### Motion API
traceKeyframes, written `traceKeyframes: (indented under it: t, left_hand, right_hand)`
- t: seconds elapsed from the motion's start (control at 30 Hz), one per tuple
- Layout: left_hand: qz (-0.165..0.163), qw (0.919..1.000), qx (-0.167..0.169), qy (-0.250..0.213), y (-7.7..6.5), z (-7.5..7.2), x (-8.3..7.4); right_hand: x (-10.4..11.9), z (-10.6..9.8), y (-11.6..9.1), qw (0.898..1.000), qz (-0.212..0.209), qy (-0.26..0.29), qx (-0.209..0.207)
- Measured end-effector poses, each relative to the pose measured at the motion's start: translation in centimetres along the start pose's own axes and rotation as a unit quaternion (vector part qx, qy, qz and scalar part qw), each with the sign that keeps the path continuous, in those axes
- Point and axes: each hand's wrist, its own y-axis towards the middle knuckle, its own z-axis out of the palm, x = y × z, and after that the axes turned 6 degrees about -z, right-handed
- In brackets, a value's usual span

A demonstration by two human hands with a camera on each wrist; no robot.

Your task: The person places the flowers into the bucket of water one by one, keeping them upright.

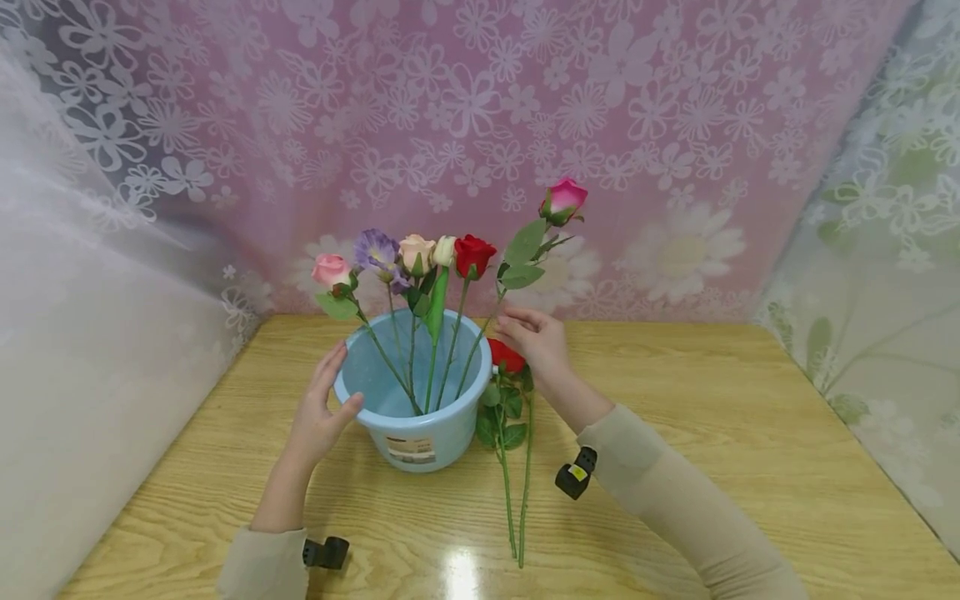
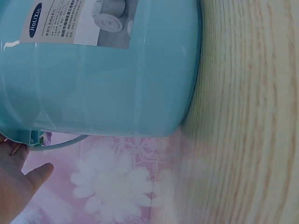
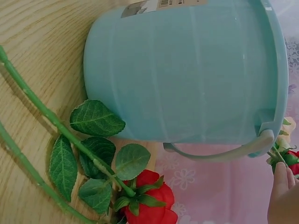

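A light blue bucket [image 1: 420,454] stands upright on the table with several artificial flowers in it: a pink rose [image 1: 332,273], a purple flower [image 1: 377,250], a peach rose [image 1: 416,252], a white tulip [image 1: 443,252] and a red rose [image 1: 473,255]. My left hand [image 1: 318,417] rests at the bucket's left rim, its thumb held apart from the fingers. At the right rim, my right hand [image 1: 540,346] pinches the stem of a magenta rose [image 1: 564,200], whose lower end is inside the bucket. In the right wrist view, only fingers [image 3: 282,186] show, beside the bucket handle [image 3: 229,151].
Two long-stemmed flowers lie on the wooden table [image 1: 675,433] right of the bucket; a red rose head [image 3: 152,198] and green leaves [image 3: 96,119] show there. A patterned pink curtain [image 1: 465,125] hangs behind, with pale curtains at both sides.
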Motion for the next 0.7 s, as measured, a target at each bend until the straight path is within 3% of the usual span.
traceKeyframes:
  t: [0.2,0.43,0.7]
  left_hand:
    - [-0.003,1.0,0.003,-0.001,0.0,-0.1,-0.2]
    - [-0.008,0.9999,0.005,-0.006,-0.3,-0.3,-3.8]
    - [-0.011,0.9999,0.005,-0.008,-0.2,-0.3,-3.8]
  right_hand:
    - [-0.2,-0.8,-0.5,1.0,0.005,-0.015,0.004]
    - [-0.6,-2.2,-1.0,0.999,0.022,-0.037,0.008]
    - [-1.7,-4.0,-1.0,0.998,0.041,-0.045,-0.004]
